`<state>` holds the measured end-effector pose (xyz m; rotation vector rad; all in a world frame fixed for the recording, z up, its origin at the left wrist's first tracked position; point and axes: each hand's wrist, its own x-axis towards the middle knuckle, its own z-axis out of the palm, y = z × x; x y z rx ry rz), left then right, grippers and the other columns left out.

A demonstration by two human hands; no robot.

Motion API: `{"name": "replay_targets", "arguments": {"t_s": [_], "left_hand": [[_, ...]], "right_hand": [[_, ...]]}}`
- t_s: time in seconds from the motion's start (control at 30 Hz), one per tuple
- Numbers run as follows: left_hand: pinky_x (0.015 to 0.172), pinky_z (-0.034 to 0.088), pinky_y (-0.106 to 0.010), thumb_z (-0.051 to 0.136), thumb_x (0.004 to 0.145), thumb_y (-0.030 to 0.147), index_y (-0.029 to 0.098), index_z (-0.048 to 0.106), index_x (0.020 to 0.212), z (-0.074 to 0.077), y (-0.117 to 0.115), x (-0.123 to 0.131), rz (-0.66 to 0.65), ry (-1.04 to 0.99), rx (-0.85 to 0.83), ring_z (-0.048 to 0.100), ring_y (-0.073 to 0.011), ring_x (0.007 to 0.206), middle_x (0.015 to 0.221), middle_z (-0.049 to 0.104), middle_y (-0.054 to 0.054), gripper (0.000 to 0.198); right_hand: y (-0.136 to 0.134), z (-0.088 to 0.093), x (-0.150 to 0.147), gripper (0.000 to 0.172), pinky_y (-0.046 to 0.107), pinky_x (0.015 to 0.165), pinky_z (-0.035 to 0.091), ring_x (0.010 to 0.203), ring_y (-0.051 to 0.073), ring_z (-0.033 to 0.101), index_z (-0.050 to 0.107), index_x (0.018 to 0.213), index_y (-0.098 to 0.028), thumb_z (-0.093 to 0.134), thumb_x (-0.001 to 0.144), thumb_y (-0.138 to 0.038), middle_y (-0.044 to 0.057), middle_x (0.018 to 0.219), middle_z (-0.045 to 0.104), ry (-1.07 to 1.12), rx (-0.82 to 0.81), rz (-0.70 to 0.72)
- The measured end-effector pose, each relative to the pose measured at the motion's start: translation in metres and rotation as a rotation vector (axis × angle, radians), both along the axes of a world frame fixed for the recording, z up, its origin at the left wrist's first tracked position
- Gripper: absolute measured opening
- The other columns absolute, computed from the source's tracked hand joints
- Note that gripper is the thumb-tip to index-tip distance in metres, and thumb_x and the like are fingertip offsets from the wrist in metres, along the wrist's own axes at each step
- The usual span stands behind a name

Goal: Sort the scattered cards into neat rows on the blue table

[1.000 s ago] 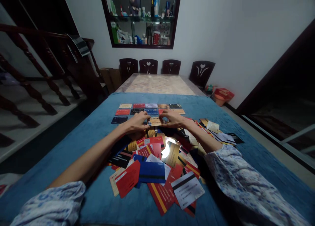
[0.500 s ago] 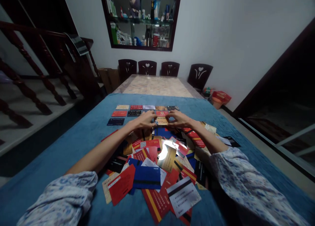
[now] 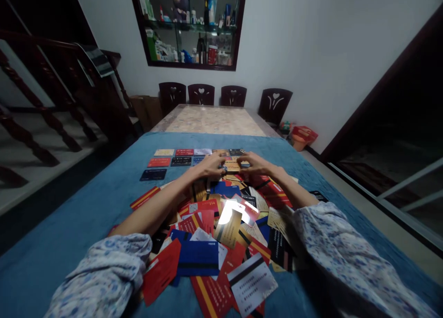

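My left hand (image 3: 215, 165) and my right hand (image 3: 255, 164) hold a gold card (image 3: 231, 165) by its two short ends. My fingers are bent around its edges, and it lies level or nearly so, just over the laid-out cards. Beyond and to the left are cards in rows: a cream card (image 3: 164, 152), a red card (image 3: 159, 162), a black card (image 3: 181, 161), a black patterned card (image 3: 237, 152) and several others. One dark blue card (image 3: 152, 175) lies in the nearest row. My left hand partly hides a blue card (image 3: 198, 160).
Under my forearms spreads a loose heap of overlapping cards, with a blue card (image 3: 199, 258) and a silver card (image 3: 252, 283) on top. A blue cloth (image 3: 114, 198) covers the near table. Chairs (image 3: 200, 94) stand at the far end, below a wall cabinet (image 3: 190, 68).
Both hands have moved right and slightly farther from me with the gold card, which now covers much of the spot where a red card showed. The view has shifted a little.
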<state>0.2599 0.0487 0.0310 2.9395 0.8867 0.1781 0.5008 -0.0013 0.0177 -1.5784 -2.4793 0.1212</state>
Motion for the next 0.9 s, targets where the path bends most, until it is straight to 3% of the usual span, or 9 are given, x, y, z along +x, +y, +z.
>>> {"name": "replay_targets", "arguments": {"t_s": [0.33,0.6,0.9], "left_hand": [[0.094,0.048,-0.042,0.063,0.080,0.034,0.016,0.070,0.096,-0.003,0.009,0.036,0.012,0.006,0.029,0.055,-0.0345,0.122,0.123,0.062,-0.015,0.025],[0.095,0.048,-0.042,0.061,0.082,0.037,0.018,0.070,0.094,-0.002,0.017,0.057,0.049,0.069,0.058,0.058,-0.0327,0.116,0.120,0.066,-0.013,0.024],[0.098,0.046,-0.052,0.061,0.083,0.033,0.020,0.070,0.095,-0.011,0.027,0.072,0.069,0.082,0.031,0.052,-0.0337,0.120,0.122,0.066,-0.012,0.021]], "right_hand": [[0.006,0.005,0.020,0.032,0.033,0.088,0.044,0.100,0.028,0.059,0.075,0.099,-0.017,0.070,0.074,-0.036,0.012,0.106,0.066,-0.073,-0.017,-0.151],[0.012,0.005,0.030,0.041,0.029,0.085,0.045,0.098,0.025,0.061,0.073,0.113,-0.015,0.068,0.077,-0.032,0.012,0.109,0.068,-0.134,-0.061,-0.225],[0.021,0.002,0.031,0.030,0.027,0.086,0.045,0.102,0.024,0.061,0.075,0.107,-0.019,0.068,0.080,-0.031,0.012,0.107,0.068,-0.217,-0.096,-0.292]]}}
